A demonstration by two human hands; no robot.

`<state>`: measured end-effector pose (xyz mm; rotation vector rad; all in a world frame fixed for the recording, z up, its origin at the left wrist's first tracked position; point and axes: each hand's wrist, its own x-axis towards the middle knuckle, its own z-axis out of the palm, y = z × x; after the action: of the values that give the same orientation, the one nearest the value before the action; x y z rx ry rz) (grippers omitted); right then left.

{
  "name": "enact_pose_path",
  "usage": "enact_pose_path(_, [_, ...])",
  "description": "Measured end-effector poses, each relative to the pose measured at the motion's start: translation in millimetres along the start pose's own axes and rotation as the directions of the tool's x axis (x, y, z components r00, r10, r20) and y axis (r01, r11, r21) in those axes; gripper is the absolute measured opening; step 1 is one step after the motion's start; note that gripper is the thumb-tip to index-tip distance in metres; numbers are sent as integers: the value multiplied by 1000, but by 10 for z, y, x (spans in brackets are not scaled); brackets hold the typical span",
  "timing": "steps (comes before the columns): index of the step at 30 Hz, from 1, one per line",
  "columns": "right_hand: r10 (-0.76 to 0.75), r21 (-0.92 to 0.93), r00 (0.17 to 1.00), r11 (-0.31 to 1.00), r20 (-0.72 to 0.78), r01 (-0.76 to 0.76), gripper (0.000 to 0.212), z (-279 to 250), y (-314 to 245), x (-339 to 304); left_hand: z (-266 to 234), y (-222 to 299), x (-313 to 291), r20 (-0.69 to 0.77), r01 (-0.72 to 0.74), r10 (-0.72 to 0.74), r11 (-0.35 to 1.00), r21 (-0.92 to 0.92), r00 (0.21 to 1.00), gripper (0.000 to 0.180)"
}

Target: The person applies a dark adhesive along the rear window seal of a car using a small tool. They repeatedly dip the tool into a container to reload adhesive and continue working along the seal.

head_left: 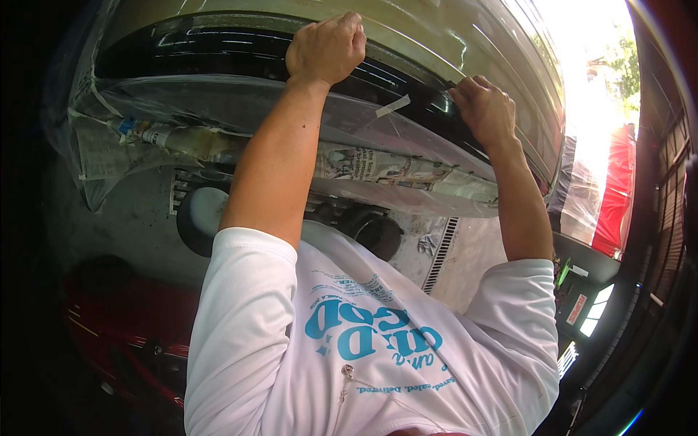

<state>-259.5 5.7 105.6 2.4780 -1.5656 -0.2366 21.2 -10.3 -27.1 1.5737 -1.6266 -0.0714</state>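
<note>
A gold-green vehicle body panel (414,33) curves across the top, with a glossy black band (218,54) below it and a thin pale line along their border. My left hand (326,49) is closed in a fist against this border; whatever it holds is hidden. Further right, my right hand (486,109) is closed with its fingertips at the same border. A small dark bit shows at those fingertips, too small to name. Between my hands, a short pale strip of tape (392,107) sticks to the black band.
Clear plastic sheeting (182,94) and taped newspaper (378,166) cover the vehicle's lower part. Below are a round stool-like seat (207,214), a dark round object (371,231) and a floor drain grate (441,254). A red vehicle (123,327) stands lower left; a red-and-white sheet (611,192) hangs right.
</note>
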Motion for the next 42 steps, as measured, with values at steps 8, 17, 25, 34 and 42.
enact_pose_path(8, [67,-110,998,992,20,-65,24,100,-158,-54,24,-25,-10,-65,-24,21,998,-51,998,17])
enact_pose_path(17, [-15,165,911,984,412,-59,22,-356,158,783,15,-7,8,23,12,-12,1000,-5,1000,20])
enact_pose_path(25, [6,12,999,1000,-33,-5,23,60,-11,1,-11,-2,-4,41,18,-19,1000,8,999,21])
enact_pose_path(34, [84,-93,996,992,-43,-87,25,144,-172,-51,-11,8,3,16,14,-13,998,-56,1000,21])
enact_pose_path(42, [-19,16,965,1000,261,15,29,-273,-33,557,75,-3,-27,-62,-47,44,998,-44,997,16])
